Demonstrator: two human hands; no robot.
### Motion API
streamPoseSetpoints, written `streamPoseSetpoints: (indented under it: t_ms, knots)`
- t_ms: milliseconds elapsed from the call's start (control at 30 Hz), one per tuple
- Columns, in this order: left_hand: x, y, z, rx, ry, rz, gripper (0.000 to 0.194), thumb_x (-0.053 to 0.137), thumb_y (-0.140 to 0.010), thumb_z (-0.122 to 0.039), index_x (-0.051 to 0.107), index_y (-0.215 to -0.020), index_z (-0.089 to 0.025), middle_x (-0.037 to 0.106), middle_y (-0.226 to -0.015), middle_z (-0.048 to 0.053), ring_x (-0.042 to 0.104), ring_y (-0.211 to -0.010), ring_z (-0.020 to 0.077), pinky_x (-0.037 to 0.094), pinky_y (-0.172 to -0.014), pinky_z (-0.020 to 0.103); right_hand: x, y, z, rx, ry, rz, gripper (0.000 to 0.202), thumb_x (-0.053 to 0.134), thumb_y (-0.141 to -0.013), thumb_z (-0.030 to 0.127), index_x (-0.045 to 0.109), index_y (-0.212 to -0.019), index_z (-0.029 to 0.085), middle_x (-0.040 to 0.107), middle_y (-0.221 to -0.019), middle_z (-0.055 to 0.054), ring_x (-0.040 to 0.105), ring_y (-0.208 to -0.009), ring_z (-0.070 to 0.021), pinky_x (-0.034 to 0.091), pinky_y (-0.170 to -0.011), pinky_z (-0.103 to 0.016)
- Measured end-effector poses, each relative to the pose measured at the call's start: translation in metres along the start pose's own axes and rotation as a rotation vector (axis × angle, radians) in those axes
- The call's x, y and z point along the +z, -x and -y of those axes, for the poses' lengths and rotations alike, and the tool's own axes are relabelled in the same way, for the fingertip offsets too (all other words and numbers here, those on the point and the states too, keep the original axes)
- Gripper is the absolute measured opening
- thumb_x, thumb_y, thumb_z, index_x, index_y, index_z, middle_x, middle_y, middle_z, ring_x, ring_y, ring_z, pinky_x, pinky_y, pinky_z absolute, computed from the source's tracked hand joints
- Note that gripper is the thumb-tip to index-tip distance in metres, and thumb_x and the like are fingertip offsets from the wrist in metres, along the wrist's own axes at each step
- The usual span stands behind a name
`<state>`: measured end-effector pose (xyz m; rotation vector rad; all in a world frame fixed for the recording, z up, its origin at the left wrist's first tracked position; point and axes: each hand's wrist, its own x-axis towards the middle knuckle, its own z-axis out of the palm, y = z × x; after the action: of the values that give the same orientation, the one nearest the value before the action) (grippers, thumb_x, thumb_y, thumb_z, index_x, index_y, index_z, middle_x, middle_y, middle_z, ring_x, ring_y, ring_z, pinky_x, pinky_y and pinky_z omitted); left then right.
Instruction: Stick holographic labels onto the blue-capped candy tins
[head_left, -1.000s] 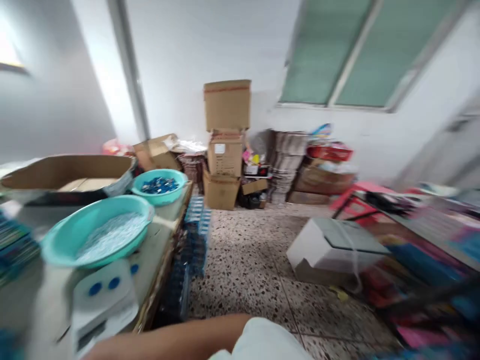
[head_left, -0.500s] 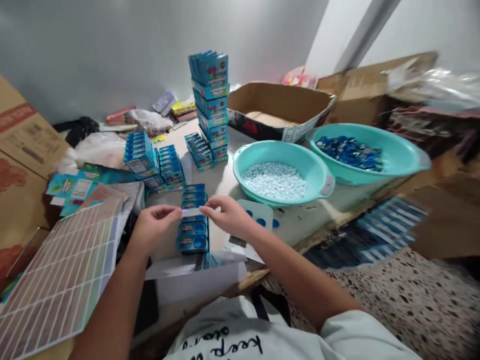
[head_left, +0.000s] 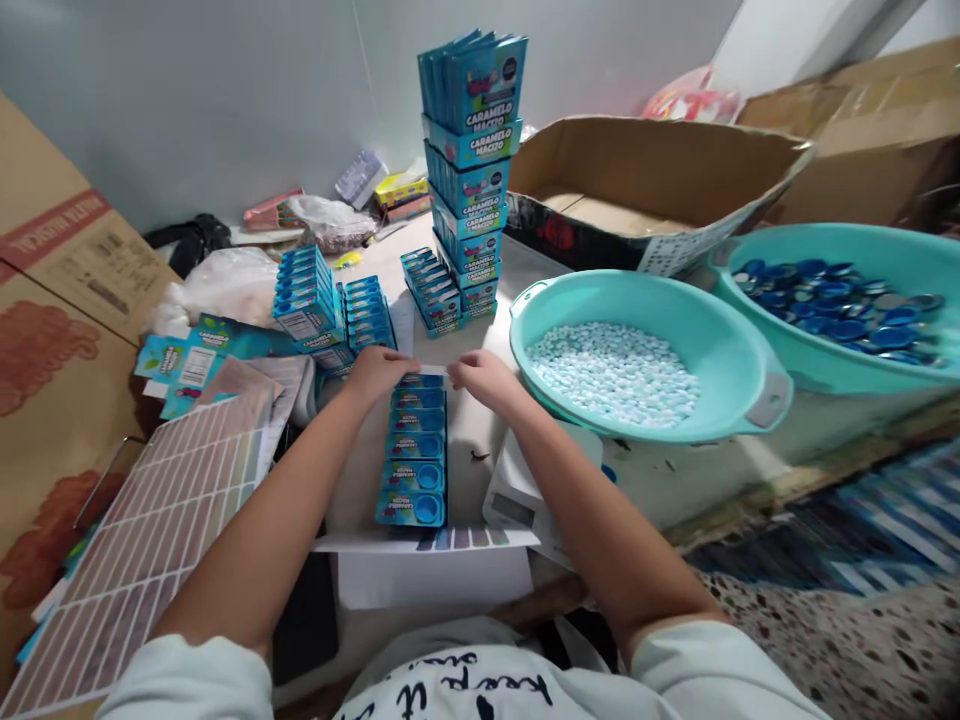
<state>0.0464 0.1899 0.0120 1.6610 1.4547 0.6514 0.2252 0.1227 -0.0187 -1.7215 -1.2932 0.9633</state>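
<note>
A thin pale strip (head_left: 434, 370) is stretched between my two hands over the far end of a row of blue candy boxes (head_left: 417, 446). My left hand (head_left: 379, 371) pinches the strip's left end, and my right hand (head_left: 484, 378) pinches its right end. The boxes stand one behind another, with round blue recesses along their right side. Near my body, a sheet with coloured strips (head_left: 469, 539) lies at the table's edge. To the left is a large sheet of pale strips (head_left: 150, 515).
A tall stack of blue candy boxes (head_left: 471, 190) rises behind my right hand. A turquoise bowl of small white pieces (head_left: 645, 285) stands to the right, near another of blue discs (head_left: 847, 245). My right forearm passes over a white scale (head_left: 517, 475). An open carton (head_left: 660, 150) is behind.
Both hands have moved away from me along the box row, from its middle to its far end, still holding a strip. The camera view has shifted too.
</note>
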Motion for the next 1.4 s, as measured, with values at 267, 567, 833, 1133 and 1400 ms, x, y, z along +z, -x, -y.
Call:
streamPoseSetpoints:
  t_ms: [267,567,833,1133,1400]
  knots:
    - [0.003,-0.002,0.007,-0.027,0.001,0.052,0.014,0.078,-0.058,-0.033,0.079,-0.065,-0.021,0.077,-0.077,0.004,0.07,-0.086,0.0252,0.049,-0.075,0.031,-0.007,-0.001,-0.004,0.099,-0.169,0.066,0.015,0.058,-0.077,0.019,0.063,-0.064,0.016,0.076,-0.078,-0.009,0.071,-0.075,-0.0179,0.048,-0.064,-0.022]
    - [0.012,-0.006,0.006,-0.025,-0.011,0.066,0.013,0.081,-0.055,-0.03,0.078,-0.063,-0.021,0.077,-0.073,0.005,0.071,-0.085,0.0272,0.051,-0.079,0.033,-0.01,-0.006,-0.006,0.136,-0.163,0.038,0.032,0.062,-0.084,0.04,0.063,-0.061,0.017,0.075,-0.073,-0.011,0.067,-0.071,-0.0197,0.048,-0.062,-0.026]
    - [0.016,-0.002,0.008,-0.093,0.028,0.041,0.009,0.079,-0.057,-0.027,0.078,-0.063,-0.019,0.075,-0.068,0.005,0.07,-0.077,0.0263,0.051,-0.075,0.034,-0.006,-0.004,-0.013,0.057,-0.141,0.034,0.03,0.078,-0.065,0.041,0.064,-0.054,0.017,0.064,-0.055,-0.003,0.055,-0.06,-0.0159,0.04,-0.056,-0.027]
    - [0.015,-0.003,0.022,-0.076,0.127,0.068,0.026,0.088,-0.051,-0.033,0.076,-0.068,-0.018,0.077,-0.076,0.006,0.072,-0.083,0.0268,0.054,-0.083,0.036,0.002,-0.007,-0.019,0.125,-0.222,0.08,0.037,0.084,-0.066,0.041,0.057,-0.055,0.017,0.064,-0.062,-0.001,0.058,-0.065,-0.0135,0.046,-0.06,-0.023]
    - [0.019,-0.001,0.035,-0.049,0.226,0.108,0.052,0.09,-0.061,-0.043,0.055,-0.092,-0.02,0.076,-0.092,0.007,0.073,-0.082,0.022,0.059,-0.078,0.038,0.013,-0.001,-0.022,0.238,-0.219,0.252,0.051,0.081,-0.075,0.06,0.056,-0.061,0.018,0.065,-0.06,-0.005,0.066,-0.062,-0.0171,0.057,-0.061,-0.027]
